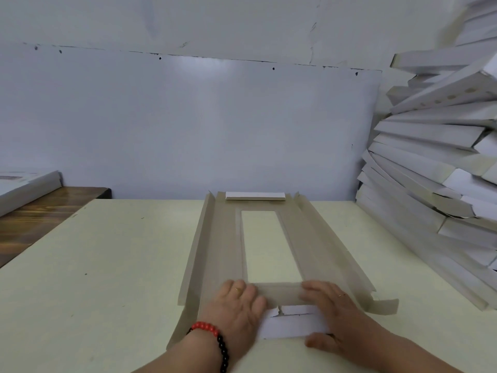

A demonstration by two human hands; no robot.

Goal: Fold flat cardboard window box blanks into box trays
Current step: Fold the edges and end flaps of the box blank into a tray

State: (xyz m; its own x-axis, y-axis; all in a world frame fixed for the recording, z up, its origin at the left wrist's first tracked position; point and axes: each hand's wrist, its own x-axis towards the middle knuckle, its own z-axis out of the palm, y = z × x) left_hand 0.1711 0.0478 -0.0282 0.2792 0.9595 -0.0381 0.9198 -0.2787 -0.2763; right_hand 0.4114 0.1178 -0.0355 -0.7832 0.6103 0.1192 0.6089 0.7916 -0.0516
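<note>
1. Blank [223, 254] lies grey side up on the counter [107, 265], long axis running 6 to 12 o'clock, window cut-out [269, 246] in the middle showing counter through it. Prob. laid lengthwise so both end flaps can be reached w/o turning it.
2. Near end flap [291, 323], at 6 o'clock, is folded over so its white face shows; a torn-looking notch sits at its top edge. Far end flap [255, 196] at 12 o'clock is likewise turned over, white side up. So both ends look pre-creased.
3. Long side panels at 9 and 3 o'clock are tilted up a bit along their creases, not yet standing; tray walls not formed.
4. Left hand [239, 305] lies flat on the blank just at 9 o'clock of the near flap, fingers straight and together, pressing down, holding nothing. Likely pins the base so the crease stays sharp.
5. Right hand [330, 316] at 3 o'clock of the flap: fingers flat over the grey strip below the window, thumb hooked at the flap's near corner. Looks like pressing more than gripping.
6. Beaded bracelet [215, 335], red and black, on left wrist.
7. Outward: stack of finished white trays [435, 162] leans at 3 o'clock, touching the counter; another white box [27, 187] on a wooden surface [40, 216] at 9 o'clock.
</note>
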